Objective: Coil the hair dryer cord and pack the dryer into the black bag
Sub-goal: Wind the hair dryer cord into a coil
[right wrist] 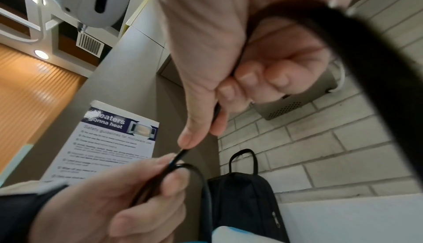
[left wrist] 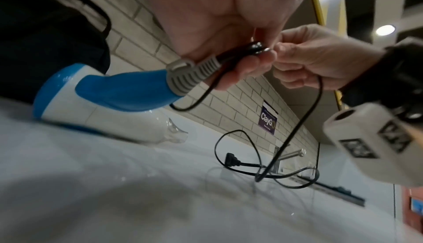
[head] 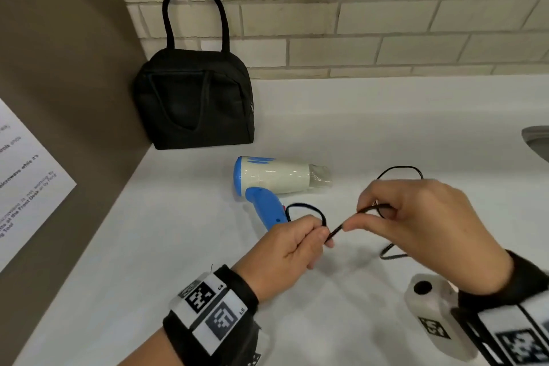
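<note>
A white and blue hair dryer [head: 273,177] lies on its side on the white counter [head: 148,261], nozzle pointing right. Its black cord [head: 335,230] runs from the handle end into my left hand [head: 292,244], which pinches a small loop of it. My right hand [head: 407,217] pinches the same cord a little to the right, thumb and forefinger on it. The rest of the cord [left wrist: 286,156] hangs down and lies loose on the counter, plug [left wrist: 232,161] flat. The black bag [head: 194,101] stands upright in the back left corner, its handle against the brick wall.
A brown side panel [head: 59,83] with a printed notice [head: 26,175] bounds the counter on the left. A sink edge [head: 537,140] shows at far right, with a faucet [left wrist: 290,153] behind the loose cord.
</note>
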Motion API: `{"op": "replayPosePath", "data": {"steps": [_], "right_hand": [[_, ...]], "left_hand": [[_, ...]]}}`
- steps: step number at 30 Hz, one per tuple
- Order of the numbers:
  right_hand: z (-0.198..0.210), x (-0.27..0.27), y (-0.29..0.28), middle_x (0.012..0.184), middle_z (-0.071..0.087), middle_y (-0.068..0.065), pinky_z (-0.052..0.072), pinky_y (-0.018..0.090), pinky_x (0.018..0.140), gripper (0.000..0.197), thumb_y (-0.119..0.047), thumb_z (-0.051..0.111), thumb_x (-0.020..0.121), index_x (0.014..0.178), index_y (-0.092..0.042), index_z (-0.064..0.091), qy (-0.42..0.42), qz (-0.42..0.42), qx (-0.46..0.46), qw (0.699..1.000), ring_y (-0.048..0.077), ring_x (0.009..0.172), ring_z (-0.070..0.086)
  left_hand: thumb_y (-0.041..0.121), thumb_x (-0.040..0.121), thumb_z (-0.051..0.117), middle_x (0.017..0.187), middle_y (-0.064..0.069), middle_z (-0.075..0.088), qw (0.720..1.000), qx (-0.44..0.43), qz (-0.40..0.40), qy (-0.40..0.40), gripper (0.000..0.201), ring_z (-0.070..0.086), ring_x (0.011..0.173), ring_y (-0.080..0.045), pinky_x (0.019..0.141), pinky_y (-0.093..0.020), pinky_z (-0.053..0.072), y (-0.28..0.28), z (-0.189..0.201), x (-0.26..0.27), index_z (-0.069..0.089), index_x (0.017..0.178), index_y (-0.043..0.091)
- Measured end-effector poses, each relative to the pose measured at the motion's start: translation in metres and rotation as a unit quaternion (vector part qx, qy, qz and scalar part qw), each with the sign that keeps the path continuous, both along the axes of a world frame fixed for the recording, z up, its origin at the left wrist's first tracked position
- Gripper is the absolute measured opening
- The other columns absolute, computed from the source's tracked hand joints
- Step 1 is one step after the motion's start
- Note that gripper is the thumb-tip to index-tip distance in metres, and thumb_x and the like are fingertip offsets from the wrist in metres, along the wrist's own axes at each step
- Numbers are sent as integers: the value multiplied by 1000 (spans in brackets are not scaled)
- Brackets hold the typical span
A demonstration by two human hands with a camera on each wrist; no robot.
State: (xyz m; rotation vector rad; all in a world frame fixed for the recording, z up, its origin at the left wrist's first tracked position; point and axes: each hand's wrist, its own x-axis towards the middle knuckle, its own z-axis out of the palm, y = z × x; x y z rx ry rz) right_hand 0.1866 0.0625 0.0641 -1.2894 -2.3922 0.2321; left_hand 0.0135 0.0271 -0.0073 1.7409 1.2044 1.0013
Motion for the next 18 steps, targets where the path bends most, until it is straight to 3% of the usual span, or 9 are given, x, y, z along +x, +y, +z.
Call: {"op": "replayPosePath", "data": {"steps": [2,4,5,8,11,14,16,18], "right_hand": [[0,-3,8,41,42,-23,29,20,44,48,-77,51,52,67,-32,57,41,5,-1,999,-10,55,45],[-4,-12,19,53,49,-35,28,18,46,36,-64,63,58,69,-30,62,106,36,-3,994,-7,55,46],[-8,-17,25,54,50,-36,30,19,49,27,-54,66,63,71,-29,64,141,56,-21,988,-4,53,46],[-27,-34,42,53,54,-19,35,13,53,17,-36,63,75,83,-22,67,223,106,-100,964,5,52,48],[-40,-46,51,80,60,-12,43,11,58,14,-21,53,88,96,-28,62,235,145,-248,928,3,61,50],[-51,-52,50,102,60,-6,47,13,73,26,-12,49,90,106,-32,53,233,212,-384,868,-5,84,57],[-56,-55,48,105,60,-2,51,22,82,28,-12,53,86,108,-29,52,238,234,-422,843,-1,96,59],[-60,-58,46,91,64,1,53,37,81,21,-15,52,88,100,-31,56,240,211,-433,843,14,88,63]], "left_hand": [[23,94,33,46,18,49,997,-47,12,-66,33,43,47,2,54,-6,36,-2,1,1,45,64,24],[32,92,30,41,14,42,992,-71,29,-105,38,36,43,-1,51,-8,32,-3,1,0,39,55,28],[37,88,28,39,12,37,991,-71,40,-108,41,31,42,-2,51,-8,29,-2,2,0,38,49,29],[42,83,27,34,11,30,984,-81,57,-150,47,27,38,-2,47,-8,28,-1,8,-4,35,39,29],[38,81,32,35,11,27,957,-107,55,-265,36,23,36,-3,42,-13,27,-1,13,-9,35,49,22],[36,80,35,35,12,27,932,-122,64,-336,37,20,36,-5,41,-18,21,-1,10,-17,41,47,22],[38,80,38,34,11,29,918,-129,67,-368,39,21,35,-6,42,-21,21,-1,9,-21,44,44,23],[44,77,48,32,9,32,914,-132,61,-379,39,26,34,-8,42,-19,27,-1,6,-23,49,45,22]]}}
